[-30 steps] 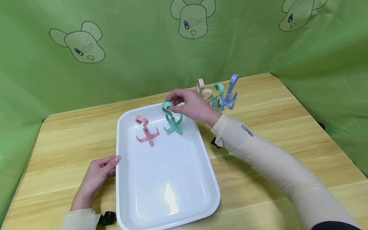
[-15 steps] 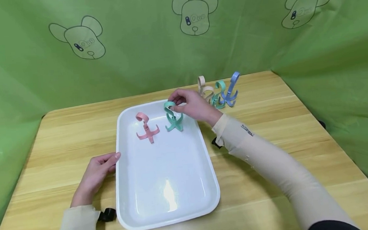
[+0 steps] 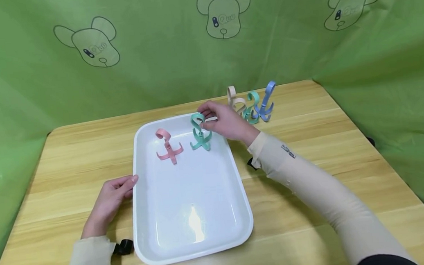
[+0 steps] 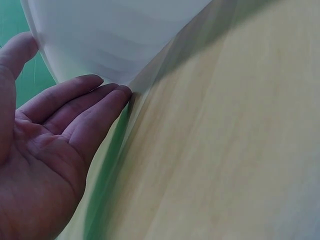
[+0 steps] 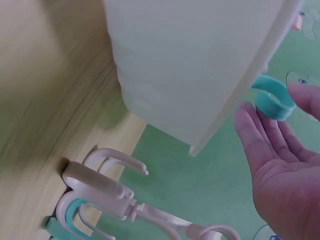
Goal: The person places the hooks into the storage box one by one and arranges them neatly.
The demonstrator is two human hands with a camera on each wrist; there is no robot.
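A white tray (image 3: 190,191) lies on the table. My left hand (image 3: 111,199) is at its left rim, thumb on the edge; in the left wrist view the fingers (image 4: 85,107) extend against the outer wall. Over the tray's far right corner, my right hand (image 3: 226,121) holds a green four-claw hook (image 3: 200,139) by its curved top, between thumb and fingers. The right wrist view shows that green loop (image 5: 275,102) at the thumb and fingertips, its claws hidden by the tray. A pink four-claw hook (image 3: 169,150) stands inside the tray, left of the green one.
Behind my right hand, more hooks stand on the wooden table (image 3: 308,142) near its far edge: a beige hook (image 3: 231,96), a second green hook (image 3: 252,105) and a blue hook (image 3: 267,102). Green cloth (image 3: 163,66) hangs behind the table.
My right hand and the green hook's top have shifted slightly right, so the hook stands more upright. My left hand keeps its place at the rim. The head view has tilted a little.
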